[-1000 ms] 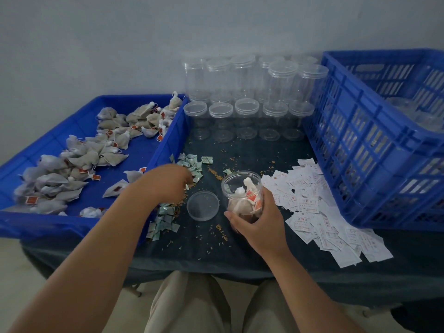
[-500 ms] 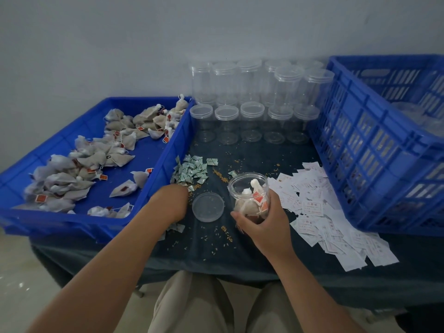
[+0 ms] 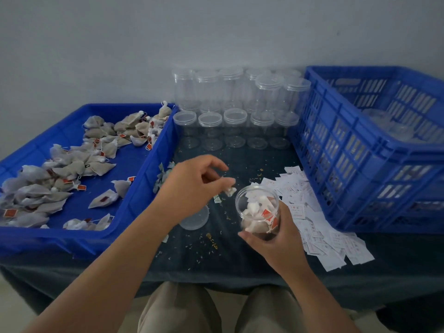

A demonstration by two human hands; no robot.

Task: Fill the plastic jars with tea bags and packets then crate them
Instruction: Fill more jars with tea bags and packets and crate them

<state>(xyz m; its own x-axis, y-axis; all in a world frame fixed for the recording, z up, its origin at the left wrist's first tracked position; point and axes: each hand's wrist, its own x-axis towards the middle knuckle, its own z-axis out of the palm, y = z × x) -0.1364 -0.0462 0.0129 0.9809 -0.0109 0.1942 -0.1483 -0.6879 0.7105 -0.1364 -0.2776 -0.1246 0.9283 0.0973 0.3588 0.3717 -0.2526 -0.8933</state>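
Note:
My right hand (image 3: 276, 239) grips an open clear plastic jar (image 3: 258, 212) holding several tea bags with red tags, tilted a little toward me above the table. My left hand (image 3: 194, 188) hovers just left of the jar's mouth and pinches a small pale packet (image 3: 230, 190) between thumb and fingertips. The jar's clear lid (image 3: 195, 218) lies flat on the dark cloth, partly hidden under my left wrist. A pile of small green packets (image 3: 161, 177) shows behind my left hand.
A shallow blue tray (image 3: 134, 188) at left holds several loose tea bags (image 3: 60, 179). Empty lidded jars (image 3: 235, 109) stand stacked at the back. A tall blue crate (image 3: 360, 150) at right holds clear jars. White paper slips (image 3: 319, 227) lie spread beside it.
My left hand has lifted from the green packets and moved right to the jar's mouth with a packet pinched in it. The right hand has tilted the jar slightly.

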